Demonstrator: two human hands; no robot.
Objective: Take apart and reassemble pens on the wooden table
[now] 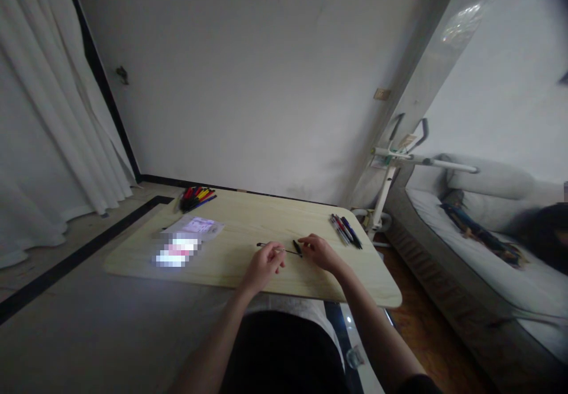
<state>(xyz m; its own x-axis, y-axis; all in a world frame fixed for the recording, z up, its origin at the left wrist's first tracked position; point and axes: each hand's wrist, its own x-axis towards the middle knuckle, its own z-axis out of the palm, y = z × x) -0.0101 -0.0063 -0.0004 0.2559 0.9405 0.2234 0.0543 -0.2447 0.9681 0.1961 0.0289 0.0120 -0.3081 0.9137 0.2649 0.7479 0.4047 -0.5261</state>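
Note:
My left hand pinches a thin pen refill that sticks out to the left over the light wooden table. My right hand pinches a short black pen part just to the right of it. The two hands sit close together near the table's front middle, fingers closed on the parts.
A bunch of coloured pens lies at the table's far left corner. Several pens lie in a row at the far right. A plastic packet and paper rest left of centre. A bed and a white stand are at the right.

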